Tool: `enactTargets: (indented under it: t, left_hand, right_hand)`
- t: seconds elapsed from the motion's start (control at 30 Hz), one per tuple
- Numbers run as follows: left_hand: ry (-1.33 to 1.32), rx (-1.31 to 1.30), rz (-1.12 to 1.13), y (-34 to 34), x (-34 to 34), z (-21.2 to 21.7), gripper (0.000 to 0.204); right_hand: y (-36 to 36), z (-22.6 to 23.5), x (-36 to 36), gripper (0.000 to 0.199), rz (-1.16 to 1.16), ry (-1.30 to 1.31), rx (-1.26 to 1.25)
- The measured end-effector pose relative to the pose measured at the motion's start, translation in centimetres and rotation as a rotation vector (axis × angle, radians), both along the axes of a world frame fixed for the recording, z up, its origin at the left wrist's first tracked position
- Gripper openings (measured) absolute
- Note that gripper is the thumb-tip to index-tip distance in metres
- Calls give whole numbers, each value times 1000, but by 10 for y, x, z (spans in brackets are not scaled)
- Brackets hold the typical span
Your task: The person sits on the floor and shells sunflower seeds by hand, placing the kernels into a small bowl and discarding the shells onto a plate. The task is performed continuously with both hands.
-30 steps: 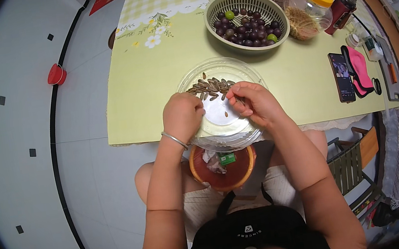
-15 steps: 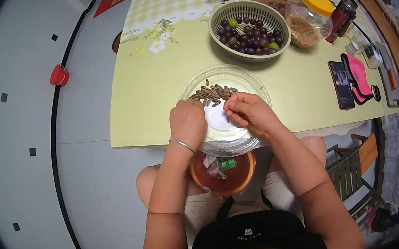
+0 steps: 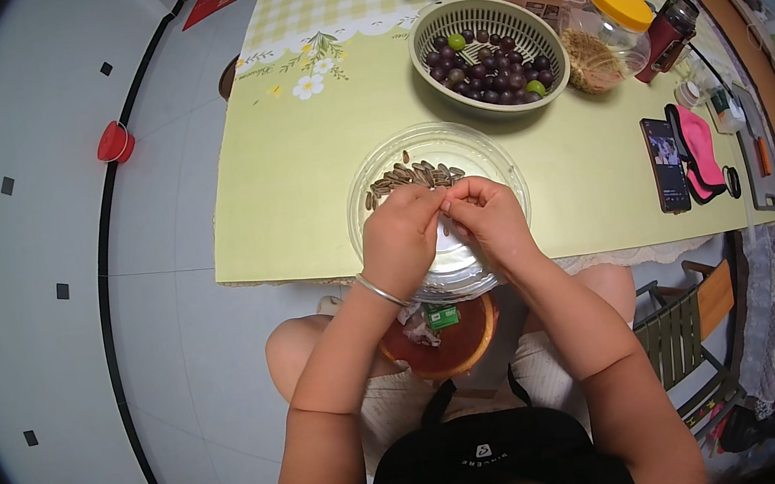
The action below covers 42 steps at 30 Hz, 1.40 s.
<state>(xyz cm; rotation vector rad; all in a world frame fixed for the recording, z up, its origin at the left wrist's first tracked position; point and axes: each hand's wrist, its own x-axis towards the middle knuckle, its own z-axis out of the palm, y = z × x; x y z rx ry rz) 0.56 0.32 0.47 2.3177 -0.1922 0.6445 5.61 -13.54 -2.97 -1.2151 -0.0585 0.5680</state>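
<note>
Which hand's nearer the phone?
Right. The right hand is over the clear dish, left of the phone; the left hand, also over the dish, is farther left.

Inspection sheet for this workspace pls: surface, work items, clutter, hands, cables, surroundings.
Surface: yellow-green floral tablecloth.
Work items: sunflower seeds heaped in a clear round plastic tray, its rim reaching past the cloth's near edge.
Clutter: basket of grapes, yellow-lidded jar, phone, dark red flask.
Hands: left hand and right hand meet at the fingers above the tray; anything pinched is too small to tell.
Cables: black cable beside the flask.
Surroundings: bin below the tray, folding chair at right.
</note>
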Motion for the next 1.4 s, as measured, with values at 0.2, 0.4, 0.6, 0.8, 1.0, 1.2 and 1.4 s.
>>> enactTargets:
  t: [0.2,0.4,0.6,0.8,1.0,1.2,1.4]
  left_hand:
    - [-15,326,74,-8,-8,-12,22]
    - [-48,224,44,-9,-8,-12,24]
    - [-71,129,40,-10,-9,-12,22]
    - [321,-628,-75,2,-5,-9,18]
    - [519,-1118,-204,11,5,-12,16]
    - [546,-1182,-180,13,7,-11,13]
    - [520,-1106,-181,11,8,-11,11]
  right_hand:
    - [2,0,-3,5,-46,-28,-72]
    - [2,1,-3,10,-67,-305,-318]
    - [1,0,-3,8,-49,-343,-269]
    - [-10,25,6,3,78,-23,-86]
    - [-16,27,8,5,110,-14,-88]
    - [-17,21,10,5,118,-139,-179]
    - [-13,9,11,4,79,-146,-124]
